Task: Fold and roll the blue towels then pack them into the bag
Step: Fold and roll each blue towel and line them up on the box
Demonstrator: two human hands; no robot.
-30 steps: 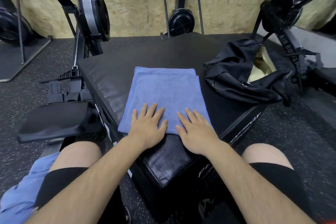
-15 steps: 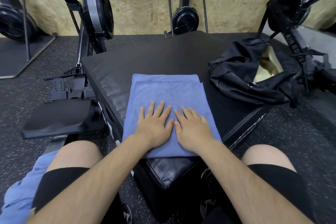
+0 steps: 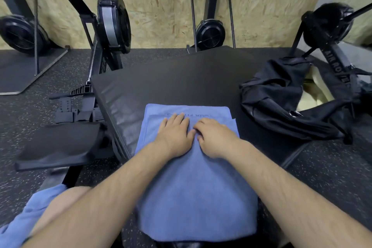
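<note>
While the folded blue towel (image 3: 196,191) lies flat on the black padded surface (image 3: 181,78), its long axis runs straight away from the person, the near end hanging over the surface's front edge toward the lap. It is a plain mid-blue cloth in layers, the upper layer ending short of the far edge, where a line of dark lettering shows. Both hands rest palm down on its far half, side by side and touching: the left hand (image 3: 174,135) flat with fingers spread, the right hand (image 3: 214,137) with fingers slightly curled. Neither grip closes on anything. The open black bag (image 3: 281,94) sits to the right, apart from the towel.
</note>
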